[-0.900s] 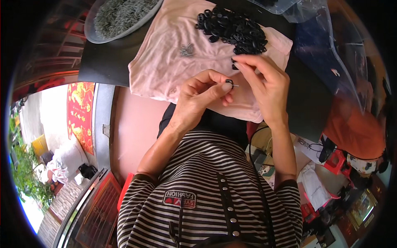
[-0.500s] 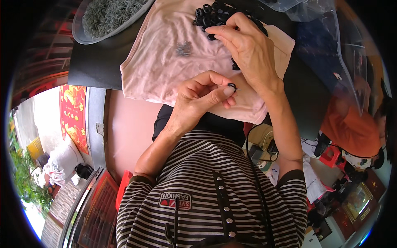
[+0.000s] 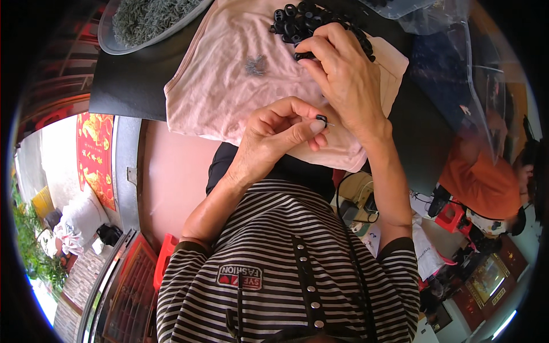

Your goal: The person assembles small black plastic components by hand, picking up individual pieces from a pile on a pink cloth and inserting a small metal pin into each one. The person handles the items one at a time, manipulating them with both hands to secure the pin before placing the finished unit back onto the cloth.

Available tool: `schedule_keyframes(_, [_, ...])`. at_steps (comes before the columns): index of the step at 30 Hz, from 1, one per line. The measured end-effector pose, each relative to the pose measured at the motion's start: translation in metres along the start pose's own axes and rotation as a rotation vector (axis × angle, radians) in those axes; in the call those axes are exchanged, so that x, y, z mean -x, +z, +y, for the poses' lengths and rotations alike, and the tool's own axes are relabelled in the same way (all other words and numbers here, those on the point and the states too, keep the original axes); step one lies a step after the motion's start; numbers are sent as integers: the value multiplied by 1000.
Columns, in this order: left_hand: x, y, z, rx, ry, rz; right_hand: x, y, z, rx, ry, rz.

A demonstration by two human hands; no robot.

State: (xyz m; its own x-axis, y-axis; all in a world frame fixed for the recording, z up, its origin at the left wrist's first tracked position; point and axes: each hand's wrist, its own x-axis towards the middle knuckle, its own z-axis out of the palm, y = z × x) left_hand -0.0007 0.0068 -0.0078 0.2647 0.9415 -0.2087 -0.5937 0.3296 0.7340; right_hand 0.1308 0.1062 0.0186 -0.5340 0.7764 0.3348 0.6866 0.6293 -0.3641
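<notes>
My left hand (image 3: 277,134) is closed over the near part of a pink cloth (image 3: 214,91). Between its thumb and forefinger sits a small black plastic part (image 3: 321,119), from which a thin metal pin sticks out to the right. Farther off, my right hand (image 3: 351,86) pinches another small black piece (image 3: 305,55) at its fingertips, right beside a heap of similar black plastic parts (image 3: 294,23). That hand hides some of the heap. A little cluster of thin grey metal pins (image 3: 255,66) lies on the cloth, left of my right hand.
A clear plastic tub (image 3: 114,48) full of grey metal pieces stands at the far left of the dark table (image 3: 128,86). Clear plastic sheeting (image 3: 434,23) lies at the far right. Beyond the table's right side is a person in orange (image 3: 480,180) near a red stool (image 3: 452,217).
My right hand has drawn slightly toward me and right from the heap's edge, and a black piece now shows in its fingertips. The left hand stays almost still with its black part.
</notes>
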Motion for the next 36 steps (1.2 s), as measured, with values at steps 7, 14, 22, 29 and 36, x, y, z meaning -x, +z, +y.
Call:
schedule_keyframes(7, [1, 1, 1, -34, 12, -21, 5, 5, 0, 17, -46, 24])
schedule_keyframes(14, [2, 2, -2, -51, 57, -23, 15, -2, -2, -339, 163, 22])
schedule_keyframes(22, [8, 16, 2, -11, 158, 136, 47, -29, -4, -1315, 623, 30])
schedule_keyframes(29, [4, 24, 3, 16, 175, 201, 68, -32, -15, -1477, 652, 118])
schedule_keyframes(36, [6, 25, -1, -27, 207, 218, 73, -34, -26, -1454, 608, 165])
